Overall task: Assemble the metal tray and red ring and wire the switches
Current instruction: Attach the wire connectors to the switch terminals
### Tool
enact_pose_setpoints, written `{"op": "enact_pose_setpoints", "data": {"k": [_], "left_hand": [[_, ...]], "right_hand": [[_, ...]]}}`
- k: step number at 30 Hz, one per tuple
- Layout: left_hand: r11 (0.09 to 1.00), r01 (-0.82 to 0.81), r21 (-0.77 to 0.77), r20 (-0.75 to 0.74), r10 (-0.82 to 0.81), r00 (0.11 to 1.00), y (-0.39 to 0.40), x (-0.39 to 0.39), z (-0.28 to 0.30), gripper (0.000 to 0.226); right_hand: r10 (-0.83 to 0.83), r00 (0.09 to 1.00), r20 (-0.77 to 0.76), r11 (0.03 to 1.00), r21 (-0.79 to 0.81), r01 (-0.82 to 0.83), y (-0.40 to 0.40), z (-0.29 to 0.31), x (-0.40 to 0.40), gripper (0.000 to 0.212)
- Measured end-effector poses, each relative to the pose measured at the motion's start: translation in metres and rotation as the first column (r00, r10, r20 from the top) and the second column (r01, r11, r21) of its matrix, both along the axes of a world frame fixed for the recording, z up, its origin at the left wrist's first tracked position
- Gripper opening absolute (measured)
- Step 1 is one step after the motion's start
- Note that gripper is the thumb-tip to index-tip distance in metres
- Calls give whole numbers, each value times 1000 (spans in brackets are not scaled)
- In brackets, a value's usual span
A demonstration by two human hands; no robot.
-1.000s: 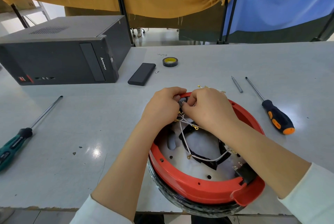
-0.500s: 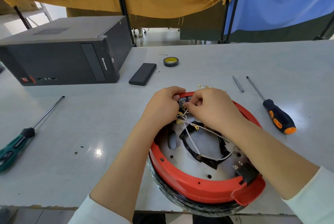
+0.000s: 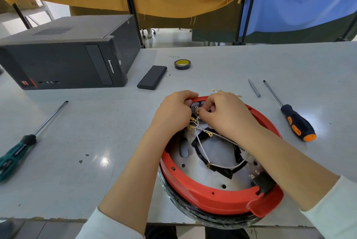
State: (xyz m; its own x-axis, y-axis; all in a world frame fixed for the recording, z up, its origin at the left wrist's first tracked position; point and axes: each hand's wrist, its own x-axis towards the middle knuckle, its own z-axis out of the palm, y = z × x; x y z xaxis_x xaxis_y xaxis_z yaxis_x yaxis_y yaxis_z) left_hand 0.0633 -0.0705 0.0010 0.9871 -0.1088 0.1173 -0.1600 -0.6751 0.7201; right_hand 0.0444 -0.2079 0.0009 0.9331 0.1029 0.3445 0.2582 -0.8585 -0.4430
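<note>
A red ring (image 3: pixel 202 196) sits around a metal tray (image 3: pixel 214 153) at the table's front edge, over a black rim. Grey switches (image 3: pixel 195 105) are set in the ring's far side. My left hand (image 3: pixel 173 112) grips the ring beside the switches. My right hand (image 3: pixel 226 115) pinches a brass terminal of a white wire (image 3: pixel 201 148) right at the switches. More white wires with brass terminals lie loose across the tray. A black plug block (image 3: pixel 263 180) sits at the ring's near right.
A black-and-orange screwdriver (image 3: pixel 295 123) and a metal bit (image 3: pixel 254 88) lie to the right. A green screwdriver (image 3: pixel 23 142) lies at the left. Behind stand a black computer case (image 3: pixel 63 59), a flat black block (image 3: pixel 152 77) and a tape roll (image 3: pixel 182 64).
My right hand's fingers have shifted slightly at the switches, and the white wires have pulled tighter across the tray. The left hand keeps its hold.
</note>
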Motion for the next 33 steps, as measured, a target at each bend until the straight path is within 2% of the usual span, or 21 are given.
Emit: {"op": "enact_pose_setpoints", "data": {"k": [5,19,24,27,33], "left_hand": [[1000,0,-5,0,0,1000,0,0,0,39],[1000,4,-22,-1,-4,1000,0,0,0,38],[996,-27,-83,-5,27,1000,2,1,1,34],[987,-55,-151,-13,54,998,5,3,0,26],[980,-69,-188,-20,66,998,6,4,-1,21]], "right_hand": [[11,1000,0,999,34,-11,-2,-1,1,24],[6,1000,-21,999,40,-5,1,0,0,27],[107,993,-39,993,48,-105,-6,4,-2,8],[123,992,-27,992,-9,-124,-8,6,-3,13],[127,992,24,988,-91,-125,-8,6,-2,18]]}}
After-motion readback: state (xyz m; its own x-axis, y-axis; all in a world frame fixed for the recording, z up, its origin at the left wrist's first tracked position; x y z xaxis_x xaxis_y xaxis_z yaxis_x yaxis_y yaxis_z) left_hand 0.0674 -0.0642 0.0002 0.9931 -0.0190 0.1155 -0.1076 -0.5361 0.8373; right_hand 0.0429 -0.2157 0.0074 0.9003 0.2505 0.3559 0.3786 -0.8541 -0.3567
